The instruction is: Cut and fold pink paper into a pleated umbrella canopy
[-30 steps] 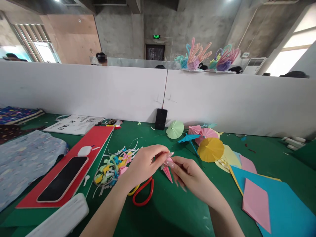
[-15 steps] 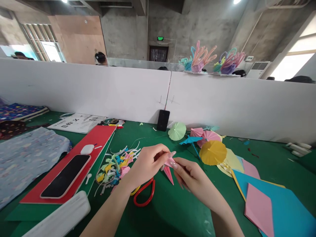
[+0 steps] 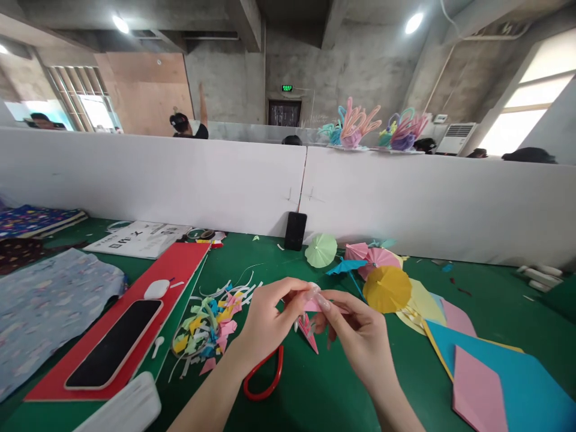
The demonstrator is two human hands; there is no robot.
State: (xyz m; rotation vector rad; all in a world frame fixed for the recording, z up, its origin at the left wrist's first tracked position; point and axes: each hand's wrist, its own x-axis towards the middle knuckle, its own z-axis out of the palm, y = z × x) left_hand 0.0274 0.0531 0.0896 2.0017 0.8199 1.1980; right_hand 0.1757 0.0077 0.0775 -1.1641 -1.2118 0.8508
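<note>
Between my two hands is a small piece of pink paper, mostly covered by fingers. My left hand pinches it from the left, thumb and forefinger closed. My right hand grips its other side with thumb and forefinger. Just below the fingertips a pink folded paper cone points down toward the table; whether it touches the hands I cannot tell. Red-handled scissors lie under my left wrist, their blades hidden. Left of that hand is a heap of coloured paper scraps.
Small paper umbrellas, among them a yellow one and a green one, stand beyond my right hand. Coloured paper sheets lie at right. A phone rests on a red board at left. A white partition bounds the table.
My view has tilted up slightly. Both hands still hold the pink paper, and the right hand has turned more upright with its fingers curled in. In the background a person has raised an arm.
</note>
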